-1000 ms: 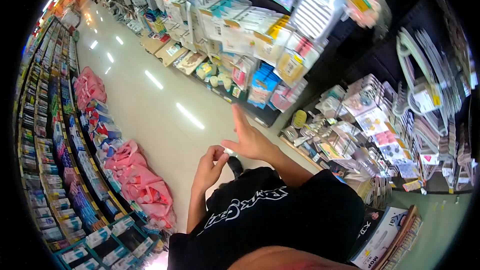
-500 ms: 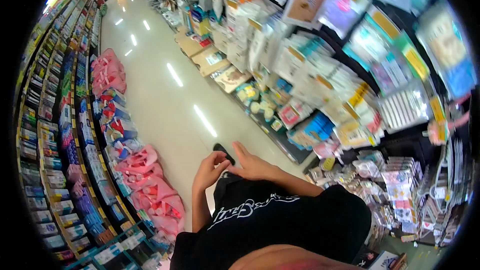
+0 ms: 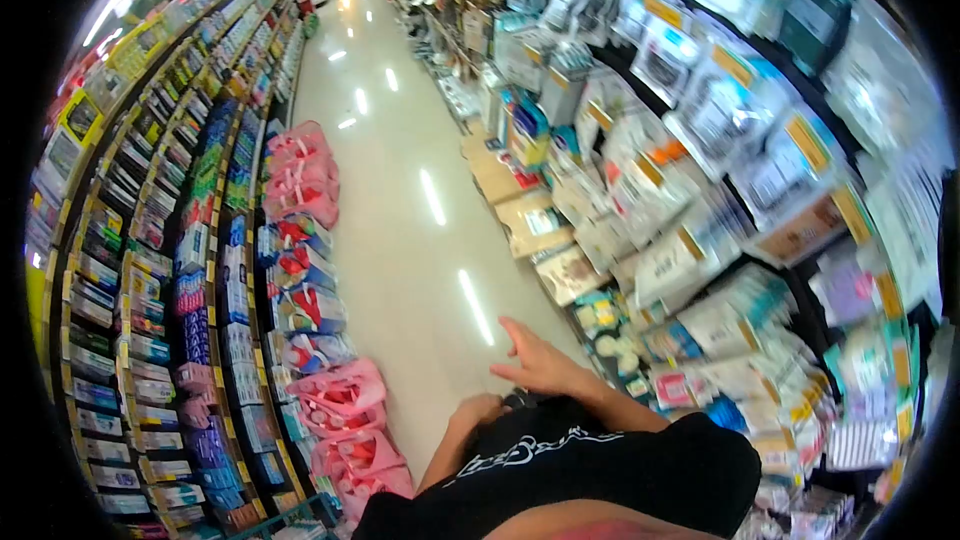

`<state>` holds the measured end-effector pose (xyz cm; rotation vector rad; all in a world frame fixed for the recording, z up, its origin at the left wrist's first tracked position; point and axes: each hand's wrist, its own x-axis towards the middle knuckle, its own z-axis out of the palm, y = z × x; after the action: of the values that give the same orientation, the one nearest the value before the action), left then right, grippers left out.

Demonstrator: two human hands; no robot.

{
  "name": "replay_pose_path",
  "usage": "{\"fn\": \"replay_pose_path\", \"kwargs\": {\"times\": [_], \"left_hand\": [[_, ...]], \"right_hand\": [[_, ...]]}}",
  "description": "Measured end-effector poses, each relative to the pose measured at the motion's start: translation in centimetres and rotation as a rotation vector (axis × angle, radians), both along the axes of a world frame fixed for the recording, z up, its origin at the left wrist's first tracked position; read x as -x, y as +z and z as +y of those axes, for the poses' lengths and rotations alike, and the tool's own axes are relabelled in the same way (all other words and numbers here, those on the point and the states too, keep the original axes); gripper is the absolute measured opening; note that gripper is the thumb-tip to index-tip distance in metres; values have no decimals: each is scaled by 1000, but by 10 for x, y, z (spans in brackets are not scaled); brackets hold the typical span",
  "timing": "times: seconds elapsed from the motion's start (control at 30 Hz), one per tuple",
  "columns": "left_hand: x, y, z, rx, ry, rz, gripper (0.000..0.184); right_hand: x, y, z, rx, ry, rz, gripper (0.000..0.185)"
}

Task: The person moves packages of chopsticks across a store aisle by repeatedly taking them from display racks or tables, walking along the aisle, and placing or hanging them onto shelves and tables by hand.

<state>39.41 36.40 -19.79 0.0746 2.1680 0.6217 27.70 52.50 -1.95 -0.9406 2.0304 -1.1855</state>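
While the right hand point(image 3: 545, 362) reaches out just below the centre of the frame, its fingers are spread open and grip nothing that can be seen. Low in the middle, the left hand point(image 3: 478, 412) is partly hidden by the person's own clothing, and whether its fingers are open or curled around something cannot be told. Both hands are nearest to the black shirt point(image 3: 640, 465), which fills the bottom middle of the frame and bears white lettering point(image 3: 520, 452) across the front. The two hands are apart, with the pale floor point(image 3: 400, 290) of a shop aisle beyond them, running to the top of the frame and showing bright streaks of reflected light.

Along the left side, long shelves point(image 3: 212, 270) hold rows of small boxes and packs. Against them, right of the shelf edge, lie pink bags point(image 3: 345, 395) in the lower left and more pink bundles point(image 3: 300, 175) higher up, with blue, white and red packs point(image 3: 305, 275) between. Hanging packets point(image 3: 665, 260) crowd the right side, with yellow price tags point(image 3: 807, 143) among them. Low on that side, near the right hand, are brown cardboard boxes point(image 3: 535, 223) and a pink packet point(image 3: 672, 388).
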Motion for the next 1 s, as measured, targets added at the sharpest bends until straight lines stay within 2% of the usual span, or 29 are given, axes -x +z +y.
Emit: {"fn": "replay_pose_path", "kwargs": {"times": [0.03,0.07,0.1,0.13,0.17,0.2,0.33,0.47,0.57,0.77,0.9,1.0], "left_hand": [[13,-14,-13,-143,65,-26,49],[29,-21,-22,-150,136,-36,49],[44,-49,-34,-178,227,-9,49],[63,-84,-48,-205,319,18,50],[82,-117,-61,-236,409,48,53],[102,-128,-72,-257,458,47,54],[191,-115,-110,-243,528,20,60],[278,-96,-143,-216,586,45,68],[326,-86,-163,-184,626,61,75],[400,-56,-191,-124,669,93,89],[472,-29,-220,-86,671,164,100],[539,-67,-268,-244,539,106,97]], "right_hand": [[16,-8,-14,-18,59,17,88],[31,-21,-27,-37,117,34,89],[49,-37,-39,-59,174,49,89],[71,-56,-52,-39,232,177,94],[95,-55,-64,-26,237,191,94],[120,-49,-77,-11,241,205,93],[220,-49,-129,74,126,270,93],[307,-1,-160,87,40,-10,95],[358,-24,-183,45,13,124,91],[430,-22,-218,54,-42,-119,94],[477,-35,-253,55,-102,-98,93],[512,-34,-284,55,-143,-121,93]]}}
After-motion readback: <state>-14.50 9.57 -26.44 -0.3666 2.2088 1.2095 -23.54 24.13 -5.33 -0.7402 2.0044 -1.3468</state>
